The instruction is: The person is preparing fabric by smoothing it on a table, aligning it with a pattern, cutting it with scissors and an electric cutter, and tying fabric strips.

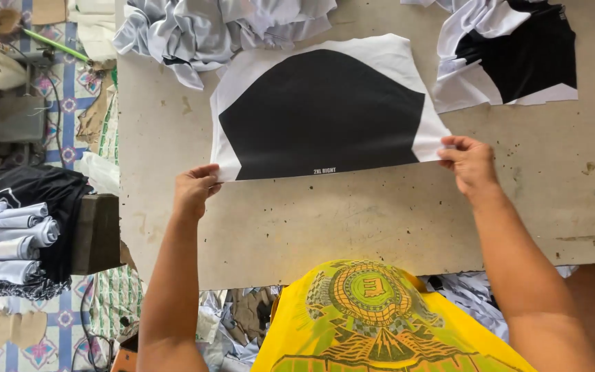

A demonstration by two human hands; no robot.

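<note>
Fabric panel first: a cut piece of white cloth printed with a large black dome-shaped field (321, 110), lying flat on the pale, speckled wooden table (352, 220), its straight lower edge nearest us. We see small pale lettering along that edge; we leave it unread.

Left hand (194, 189) at the panel's lower left corner, grip pinched shut on the white margin. Right hand (470, 162) at the lower right corner, grip likewise closed on the cloth edge, fingers curled over it. Both forearms reach out from the bottom of the view, well apart, the panel stretched between them.

Farther up the table, touching the panel's top left edge, we note a crumpled heap of pale grey-white fabric (215, 27). At the upper right, apart from the held panel, lies a second rumpled black-and-white cloth piece (511, 55).

Left of the table, on the patterned tile floor (70, 89), a dark wooden block (98, 231) stands against the table's side, with a stack of folded white and black garments (15, 234) just beside it. Below the near table edge, a yellow shirt with a green and black print (373, 317) fills the foreground, and loose cloth scraps (228, 324) lie under the table.
</note>
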